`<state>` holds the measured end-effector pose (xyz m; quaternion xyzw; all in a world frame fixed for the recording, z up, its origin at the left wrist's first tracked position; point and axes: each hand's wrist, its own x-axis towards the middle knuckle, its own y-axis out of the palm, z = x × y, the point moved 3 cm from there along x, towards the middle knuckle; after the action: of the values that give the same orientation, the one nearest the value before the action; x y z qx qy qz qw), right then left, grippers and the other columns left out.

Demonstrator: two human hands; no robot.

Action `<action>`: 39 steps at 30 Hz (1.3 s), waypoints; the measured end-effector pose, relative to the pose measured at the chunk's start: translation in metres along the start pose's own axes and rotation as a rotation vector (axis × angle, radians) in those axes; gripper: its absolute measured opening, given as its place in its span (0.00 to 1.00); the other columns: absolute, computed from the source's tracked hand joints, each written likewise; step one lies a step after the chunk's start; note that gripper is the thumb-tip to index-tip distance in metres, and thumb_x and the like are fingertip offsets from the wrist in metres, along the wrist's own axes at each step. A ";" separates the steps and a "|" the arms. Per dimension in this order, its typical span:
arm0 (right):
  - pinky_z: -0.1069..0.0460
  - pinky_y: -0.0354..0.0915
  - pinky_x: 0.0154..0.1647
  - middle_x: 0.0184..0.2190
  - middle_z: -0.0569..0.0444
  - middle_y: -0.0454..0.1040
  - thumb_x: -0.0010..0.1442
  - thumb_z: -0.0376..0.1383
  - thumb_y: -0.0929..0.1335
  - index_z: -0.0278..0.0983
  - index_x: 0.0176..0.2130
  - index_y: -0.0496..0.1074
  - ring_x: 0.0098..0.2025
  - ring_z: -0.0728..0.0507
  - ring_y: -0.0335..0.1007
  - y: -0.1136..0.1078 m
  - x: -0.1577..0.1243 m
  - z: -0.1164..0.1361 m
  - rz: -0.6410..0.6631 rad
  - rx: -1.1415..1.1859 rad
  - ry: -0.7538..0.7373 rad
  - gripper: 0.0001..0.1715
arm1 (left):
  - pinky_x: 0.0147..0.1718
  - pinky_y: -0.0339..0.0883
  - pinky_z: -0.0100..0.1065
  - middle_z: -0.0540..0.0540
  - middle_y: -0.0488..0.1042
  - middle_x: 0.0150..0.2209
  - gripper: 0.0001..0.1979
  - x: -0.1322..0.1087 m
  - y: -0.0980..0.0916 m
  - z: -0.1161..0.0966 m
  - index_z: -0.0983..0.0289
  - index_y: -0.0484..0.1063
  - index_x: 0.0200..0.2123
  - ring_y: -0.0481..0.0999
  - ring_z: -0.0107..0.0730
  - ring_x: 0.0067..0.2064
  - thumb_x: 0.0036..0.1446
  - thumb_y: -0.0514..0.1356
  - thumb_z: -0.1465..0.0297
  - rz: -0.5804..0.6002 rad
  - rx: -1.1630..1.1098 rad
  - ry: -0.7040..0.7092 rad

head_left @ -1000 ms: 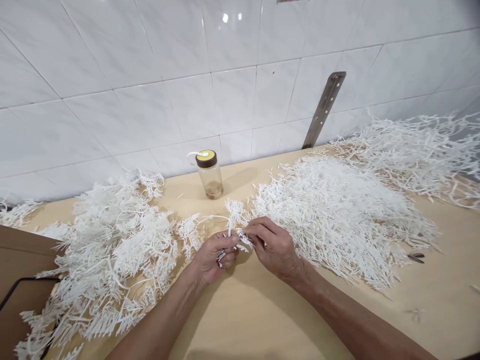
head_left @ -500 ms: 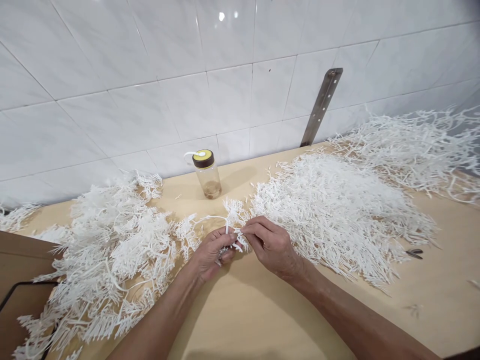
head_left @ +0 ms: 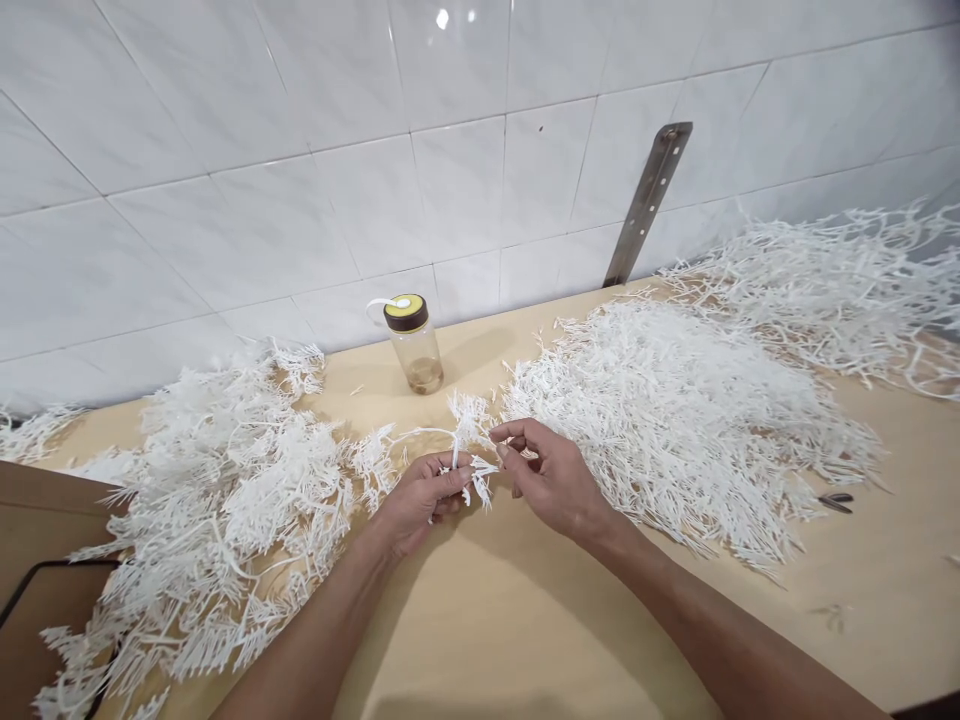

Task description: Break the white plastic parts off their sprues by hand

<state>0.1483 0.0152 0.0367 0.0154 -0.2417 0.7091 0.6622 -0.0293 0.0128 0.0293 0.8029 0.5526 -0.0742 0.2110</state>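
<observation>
My left hand is closed around the stem of a white branching plastic sprig, thumb pressed on top. The sprig's fine forked tips stick out to the right of the thumb. Just right of those tips is my right hand, its thumb and forefinger slightly parted. Its other fingers are curled and partly hidden. Behind the hands, a small white tuft and a thin curved stem lie on the table.
A heap of white branched sprigs spreads at left, beside a cardboard box. Short white pieces form a pile at right, with longer strands behind. A yellow-lidded bottle, a metal bracket and a small dark tool are around.
My right hand has drawn back slightly from the sprig, its thumb and forefinger parting. My left hand keeps its grip, and the sprig's forked tips now show more clearly.
</observation>
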 end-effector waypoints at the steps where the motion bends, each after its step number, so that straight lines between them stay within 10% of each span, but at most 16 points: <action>1: 0.55 0.69 0.19 0.33 0.51 0.75 0.65 0.39 0.66 0.36 0.46 0.74 0.22 0.50 0.69 0.000 0.000 -0.002 0.049 0.051 0.093 0.13 | 0.20 0.38 0.28 0.50 0.68 0.22 0.19 0.000 0.001 0.000 0.67 0.74 0.29 0.54 0.18 0.20 0.47 0.71 0.57 0.012 0.041 0.013; 7: 0.56 0.68 0.18 0.29 0.54 0.75 0.64 0.44 0.66 0.36 0.40 0.77 0.20 0.51 0.67 0.003 -0.001 -0.004 0.322 0.131 0.263 0.16 | 0.22 0.44 0.28 0.51 0.68 0.23 0.22 0.000 0.005 0.001 0.67 0.74 0.29 0.57 0.21 0.22 0.50 0.68 0.52 0.058 0.187 0.092; 39: 0.55 0.63 0.27 0.27 0.56 0.75 0.62 0.32 0.66 0.36 0.34 0.74 0.27 0.50 0.68 -0.002 -0.004 0.001 0.282 -0.092 0.003 0.07 | 0.22 0.53 0.27 0.51 0.68 0.22 0.22 0.003 0.008 0.007 0.66 0.71 0.27 0.63 0.24 0.22 0.53 0.65 0.51 0.007 0.361 0.114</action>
<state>0.1503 0.0114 0.0372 -0.0503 -0.2728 0.7831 0.5566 -0.0201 0.0100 0.0241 0.8324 0.5387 -0.1260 0.0320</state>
